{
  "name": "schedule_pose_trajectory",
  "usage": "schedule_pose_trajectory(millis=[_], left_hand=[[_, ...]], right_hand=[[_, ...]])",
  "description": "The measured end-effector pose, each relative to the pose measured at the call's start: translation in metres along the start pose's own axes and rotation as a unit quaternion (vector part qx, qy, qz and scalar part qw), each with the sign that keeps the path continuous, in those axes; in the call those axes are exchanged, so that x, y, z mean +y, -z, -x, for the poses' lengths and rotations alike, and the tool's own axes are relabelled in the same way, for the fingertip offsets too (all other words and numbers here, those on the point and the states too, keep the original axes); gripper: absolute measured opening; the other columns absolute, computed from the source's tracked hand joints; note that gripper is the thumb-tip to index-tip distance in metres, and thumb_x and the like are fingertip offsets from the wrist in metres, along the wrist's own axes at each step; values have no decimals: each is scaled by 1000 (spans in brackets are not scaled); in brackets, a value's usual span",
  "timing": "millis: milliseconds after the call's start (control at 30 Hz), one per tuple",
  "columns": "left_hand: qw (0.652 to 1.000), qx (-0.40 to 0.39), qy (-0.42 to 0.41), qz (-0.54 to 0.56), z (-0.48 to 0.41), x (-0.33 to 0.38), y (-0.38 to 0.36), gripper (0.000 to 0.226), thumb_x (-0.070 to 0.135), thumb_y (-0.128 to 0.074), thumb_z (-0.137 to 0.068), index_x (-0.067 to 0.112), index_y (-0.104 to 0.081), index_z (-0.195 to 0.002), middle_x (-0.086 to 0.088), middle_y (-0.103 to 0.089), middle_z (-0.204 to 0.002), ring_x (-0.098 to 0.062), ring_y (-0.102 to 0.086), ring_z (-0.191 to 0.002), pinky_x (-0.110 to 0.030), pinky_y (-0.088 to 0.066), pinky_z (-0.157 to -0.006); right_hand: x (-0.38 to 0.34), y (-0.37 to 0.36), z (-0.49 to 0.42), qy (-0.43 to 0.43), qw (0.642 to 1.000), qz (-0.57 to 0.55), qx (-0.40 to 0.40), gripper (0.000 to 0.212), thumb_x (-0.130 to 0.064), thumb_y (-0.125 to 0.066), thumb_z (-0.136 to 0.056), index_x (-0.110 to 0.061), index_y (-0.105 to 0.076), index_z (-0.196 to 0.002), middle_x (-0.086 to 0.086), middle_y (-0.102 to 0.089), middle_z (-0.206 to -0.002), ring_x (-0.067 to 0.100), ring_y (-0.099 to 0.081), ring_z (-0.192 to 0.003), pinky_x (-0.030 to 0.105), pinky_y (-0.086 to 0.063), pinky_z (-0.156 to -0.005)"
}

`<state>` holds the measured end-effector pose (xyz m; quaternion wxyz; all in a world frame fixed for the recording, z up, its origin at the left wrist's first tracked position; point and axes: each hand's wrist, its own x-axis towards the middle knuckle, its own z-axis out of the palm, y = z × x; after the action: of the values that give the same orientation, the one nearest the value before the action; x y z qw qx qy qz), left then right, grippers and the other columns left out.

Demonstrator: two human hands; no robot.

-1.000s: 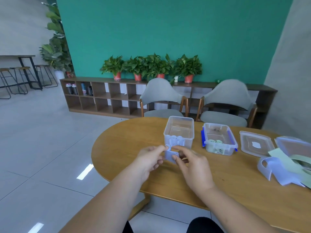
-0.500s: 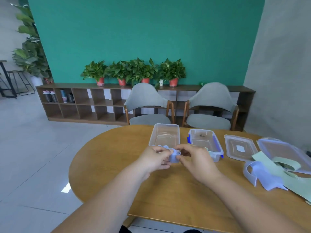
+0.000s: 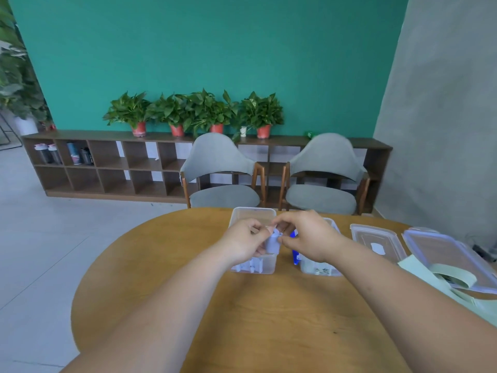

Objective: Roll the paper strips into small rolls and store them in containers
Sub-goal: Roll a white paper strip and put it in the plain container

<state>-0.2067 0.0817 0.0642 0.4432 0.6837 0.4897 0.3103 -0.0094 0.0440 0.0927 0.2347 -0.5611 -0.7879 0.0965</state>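
Note:
A small pale blue paper roll (image 3: pixel 272 243) is held above the near end of a clear open container (image 3: pixel 254 213). My left hand (image 3: pixel 246 243) pinches it from the left and my right hand (image 3: pixel 304 235) pinches it from the right. Several pale rolls lie in the bottom of that container. A second clear container with blue clips (image 3: pixel 320 269) stands just to the right, mostly hidden by my right hand. Pale green paper strips (image 3: pixel 454 277) lie at the far right of the round wooden table (image 3: pixel 161 265).
Two clear lids lie right of the containers, a smaller one (image 3: pixel 376 240) and a larger blue-edged one (image 3: pixel 446 251). Two grey chairs (image 3: pixel 220 170) stand behind the table, with a low wooden shelf (image 3: pixel 107 162) and potted plants against the green wall.
Both hands have lifted the blue roll away from me and over the left container. The strip is now wound into a tight roll. The view has shifted right.

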Motion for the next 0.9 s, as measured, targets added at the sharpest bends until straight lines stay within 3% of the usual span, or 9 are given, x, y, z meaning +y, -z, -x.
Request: schedule_pose_trajectory(millis=[133,200,267,333,433,533,733,900], left_hand=[[999,5,1,-41,-22,-11,8,32,51,-61,-101,21,-65,-111,-3,-79,-88,-19,-78,-83,-44,-63,-89],[996,16,-10,-92,-30,-16,14,34,53,-60,-101,23,-64,-115,2,-78,-94,-18,-76,-86,-40,-63,-85],[979,30,-40,-197,-33,-21,20,28,47,-60,-101,26,-65,-119,7,-74,-106,-15,-70,-95,-33,-58,-81],[955,13,-72,-286,-34,-31,23,23,34,-62,-100,27,-67,-122,7,-71,-117,-14,-65,-106,-34,-56,-91],[925,-25,-99,-366,-35,-49,23,28,37,-73,-93,36,-67,-121,11,-64,-125,-14,-60,-114,-36,-53,-99],[919,-46,-125,-372,-37,-59,20,32,34,-78,-89,36,-69,-119,15,-63,-123,-11,-59,-114,-35,-52,-98],[898,-33,-164,-408,-38,-66,19,24,34,-77,-92,31,-73,-116,12,-60,-119,-11,-56,-111,-35,-52,-93],[903,-37,-161,-398,-39,-66,19,23,36,-77,-92,31,-75,-114,15,-64,-116,-11,-60,-107,-37,-56,-90]], right_hand=[[3,-6,-24,25,996,79,-14,33,-22,-68,-95,-33,-71,-126,-9,-75,-100,11,-66,-93,25,-49,-84],[7,-12,-34,8,996,92,-19,30,-22,-66,-96,-31,-72,-124,-8,-74,-103,13,-64,-94,30,-52,-84],[12,-20,-42,-16,995,101,-16,30,-19,-65,-95,-29,-72,-123,-9,-74,-105,13,-64,-93,31,-54,-84],[17,-29,-48,-42,992,117,-17,32,-18,-64,-92,-29,-72,-121,-12,-72,-101,12,-61,-89,30,-54,-80],[20,-41,-55,-69,982,171,-48,33,-25,-66,-87,-38,-71,-117,-14,-70,-95,14,-64,-96,32,-55,-71],[22,-50,-63,-88,972,198,-91,35,-25,-69,-81,-41,-70,-112,-16,-71,-101,14,-62,-100,29,-48,-64],[19,-58,-83,-112,951,220,-187,30,-13,-75,-80,-34,-74,-101,-11,-70,-102,15,-66,-96,36,-60,-83],[14,-60,-98,-107,932,255,-237,33,-14,-83,-77,-35,-74,-101,-9,-69,-103,19,-69,-98,37,-61,-81]])
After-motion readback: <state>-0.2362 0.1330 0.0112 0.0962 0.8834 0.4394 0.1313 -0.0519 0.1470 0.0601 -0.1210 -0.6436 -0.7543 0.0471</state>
